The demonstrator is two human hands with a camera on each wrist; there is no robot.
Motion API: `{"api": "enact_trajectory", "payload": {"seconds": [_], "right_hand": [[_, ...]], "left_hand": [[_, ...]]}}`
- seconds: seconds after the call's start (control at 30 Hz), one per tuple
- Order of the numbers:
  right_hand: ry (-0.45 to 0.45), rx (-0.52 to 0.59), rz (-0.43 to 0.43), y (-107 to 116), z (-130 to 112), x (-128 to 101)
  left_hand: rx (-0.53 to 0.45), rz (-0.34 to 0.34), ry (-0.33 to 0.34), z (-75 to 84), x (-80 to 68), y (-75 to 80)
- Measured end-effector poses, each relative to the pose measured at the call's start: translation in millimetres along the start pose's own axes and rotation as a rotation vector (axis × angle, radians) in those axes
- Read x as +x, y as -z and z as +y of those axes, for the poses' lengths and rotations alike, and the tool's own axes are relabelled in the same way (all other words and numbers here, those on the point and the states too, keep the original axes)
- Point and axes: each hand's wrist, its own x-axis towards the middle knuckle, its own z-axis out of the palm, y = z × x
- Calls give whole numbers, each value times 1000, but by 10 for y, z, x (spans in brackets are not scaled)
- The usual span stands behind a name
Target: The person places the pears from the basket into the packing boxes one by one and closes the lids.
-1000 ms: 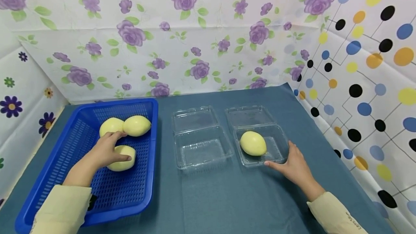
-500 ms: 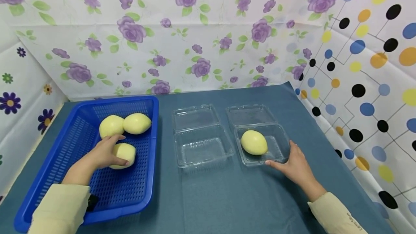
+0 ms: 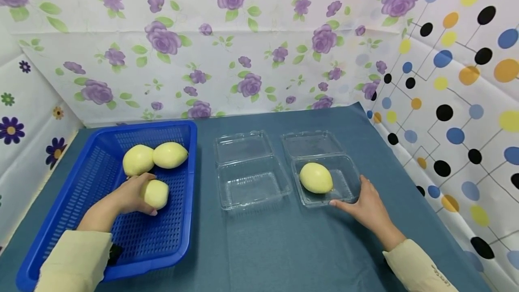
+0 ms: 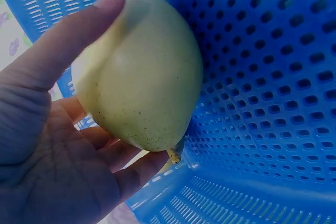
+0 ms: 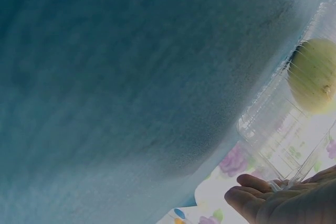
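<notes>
Inside the blue plastic basket (image 3: pixel 188 224), my left hand (image 3: pixel 123 196) grips a pale yellow mango (image 3: pixel 156 194). The left wrist view shows the thumb along one side of this mango (image 4: pixel 149 72), fingers behind it and its short stem downward. Two more mangoes, one rounder (image 3: pixel 138 160) and one longer (image 3: pixel 170 155), lie at the basket's back. My right hand (image 3: pixel 366 204) holds the near right corner of a clear plastic container (image 3: pixel 345 184), thumb at the front edge and fingers along the right side. A yellow mango (image 3: pixel 315 178) sits in that container's left half.
Left of the held container stands a second clear container (image 3: pixel 251 188), lid folded back and nothing inside. Teal cloth (image 3: pixel 263 247) covers the table. Floral sheeting (image 3: pixel 251 57) rises behind, and dotted sheeting (image 3: pixel 458 116) on the right.
My left hand's thumb and fingers have closed further round the mango, which has turned slightly in the basket. The right hand and both containers stay where they were.
</notes>
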Motion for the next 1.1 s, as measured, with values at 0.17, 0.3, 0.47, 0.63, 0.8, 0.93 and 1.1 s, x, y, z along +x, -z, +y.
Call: {"api": "enact_trajectory", "payload": {"seconds": [0.17, 0.3, 0.47, 0.63, 0.8, 0.93, 1.1], "right_hand": [[0, 9, 5, 3, 20, 12], [6, 12, 11, 10, 26, 19], [14, 0, 16, 15, 39, 32], [17, -2, 2, -8, 35, 49], [18, 5, 9, -17, 32, 42], [15, 6, 15, -11, 43, 26], [7, 6, 17, 7, 54, 9]], "left_hand": [[5, 10, -14, 8, 32, -1], [21, 16, -12, 7, 63, -13], [42, 10, 14, -2, 76, -63], [88, 10, 37, -6, 74, -76], [121, 17, 30, -5, 71, -73], [148, 25, 21, 23, 76, -52], [161, 46, 7, 74, 84, -41]]}}
